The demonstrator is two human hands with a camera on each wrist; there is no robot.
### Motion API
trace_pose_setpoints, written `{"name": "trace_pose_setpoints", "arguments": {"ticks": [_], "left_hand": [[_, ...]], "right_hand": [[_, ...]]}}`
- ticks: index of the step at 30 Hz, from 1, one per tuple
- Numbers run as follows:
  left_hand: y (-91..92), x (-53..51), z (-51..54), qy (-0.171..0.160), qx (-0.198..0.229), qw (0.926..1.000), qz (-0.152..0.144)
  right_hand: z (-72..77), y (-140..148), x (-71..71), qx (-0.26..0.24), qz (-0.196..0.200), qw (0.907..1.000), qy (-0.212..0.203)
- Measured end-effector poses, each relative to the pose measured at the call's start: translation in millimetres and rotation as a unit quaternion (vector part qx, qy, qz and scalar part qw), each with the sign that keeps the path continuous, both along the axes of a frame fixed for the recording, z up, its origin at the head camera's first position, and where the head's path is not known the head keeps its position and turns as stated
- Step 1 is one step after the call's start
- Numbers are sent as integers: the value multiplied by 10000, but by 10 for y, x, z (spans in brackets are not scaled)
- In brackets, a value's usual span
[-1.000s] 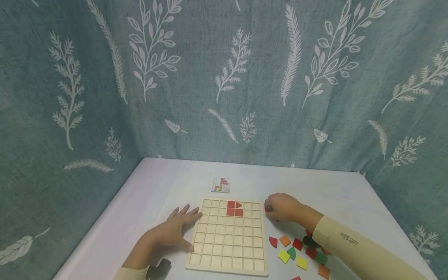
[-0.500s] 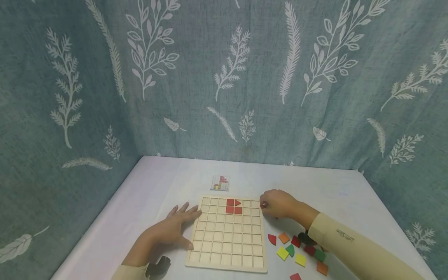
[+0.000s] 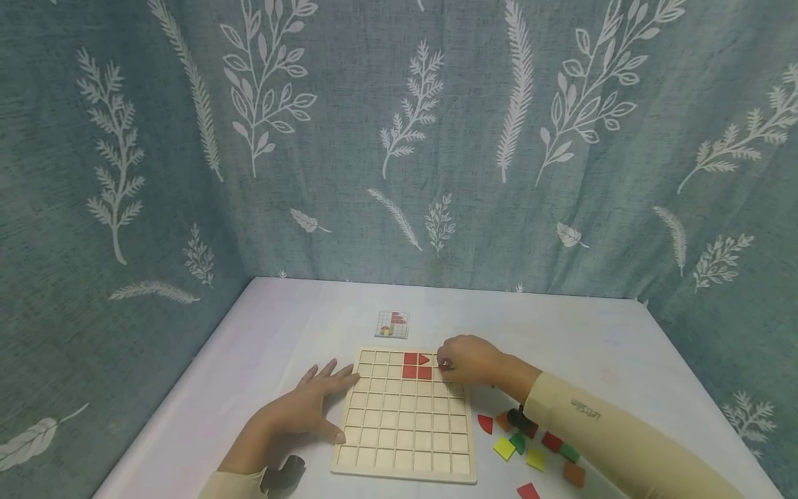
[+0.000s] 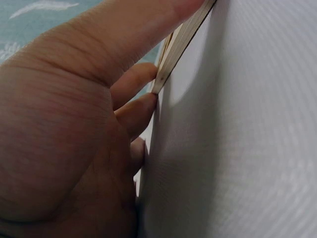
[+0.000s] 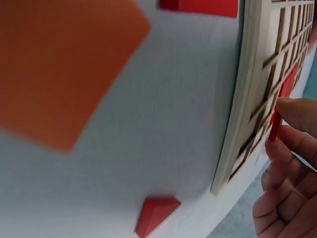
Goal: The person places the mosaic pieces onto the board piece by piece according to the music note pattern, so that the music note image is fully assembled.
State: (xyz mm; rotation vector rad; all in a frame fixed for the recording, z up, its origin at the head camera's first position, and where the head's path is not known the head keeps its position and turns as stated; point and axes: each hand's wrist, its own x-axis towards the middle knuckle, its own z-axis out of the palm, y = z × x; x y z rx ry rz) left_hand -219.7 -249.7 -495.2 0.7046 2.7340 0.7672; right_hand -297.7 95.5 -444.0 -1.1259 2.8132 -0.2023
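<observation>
A wooden grid board [image 3: 399, 423] lies on the white table. My left hand [image 3: 305, 410] has its fingers spread, and thumb and fingertips touch the board's left edge; the left wrist view shows them against its side [image 4: 181, 47]. Over the board's upper right cells, my right hand [image 3: 472, 360] pinches a small red tile [image 5: 275, 126] between thumb and fingers. Its full shape is hidden by the fingers. Just left of that hand, red square tiles [image 3: 409, 372] and a red triangle tile [image 3: 423, 360] sit in cells of the upper rows.
Behind the board lies a small pattern card [image 3: 392, 324]. Loose tiles spread right of the board, among them a red quarter-circle [image 3: 485, 424], a yellow square [image 3: 504, 448], a green quarter-circle [image 3: 518, 442] and an orange square [image 3: 574, 473]. A patterned curtain [image 3: 399, 138] surrounds the table.
My right hand has moved left with the red tile, from beside the board's right edge to over its upper right cells. My left hand stays at the left edge.
</observation>
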Motion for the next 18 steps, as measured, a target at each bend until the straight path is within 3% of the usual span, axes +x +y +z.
{"name": "trace_pose_setpoints", "arguments": {"ticks": [18], "left_hand": [[20,8,19,-68,49,9999,75]], "right_hand": [[-133,-66,-11,-216,-8,9991,-361]]}}
